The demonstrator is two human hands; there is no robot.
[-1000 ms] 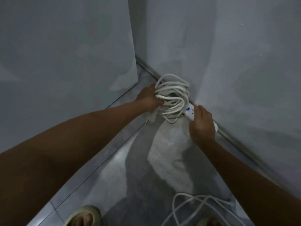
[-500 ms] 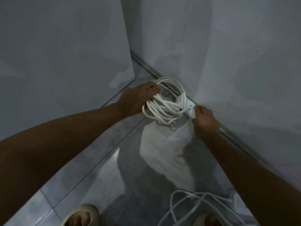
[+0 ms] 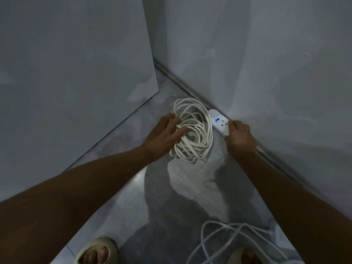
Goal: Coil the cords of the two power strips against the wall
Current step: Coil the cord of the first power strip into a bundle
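Note:
A coil of white cord (image 3: 194, 130) lies flat on the floor beside the baseboard. My left hand (image 3: 163, 136) rests on the coil's left side with the fingers spread over the loops. A white power strip (image 3: 219, 122) with a blue mark lies along the baseboard, just right of the coil. My right hand (image 3: 239, 138) grips the near end of that strip, fingers curled over it. A second white cord (image 3: 234, 242) lies in loose loops at the bottom of the view, near my right foot; its strip is mostly hidden by my right arm.
A grey wall (image 3: 266, 73) with a metal baseboard (image 3: 181, 82) runs along the right. A grey panel (image 3: 76, 73) stands on the left and meets the floor close to the coil. My sandalled left foot (image 3: 97, 252) is at the bottom.
The coil went from held up in my left hand to lying flat on the floor. My left hand now rests on it. The strip now lies against the baseboard.

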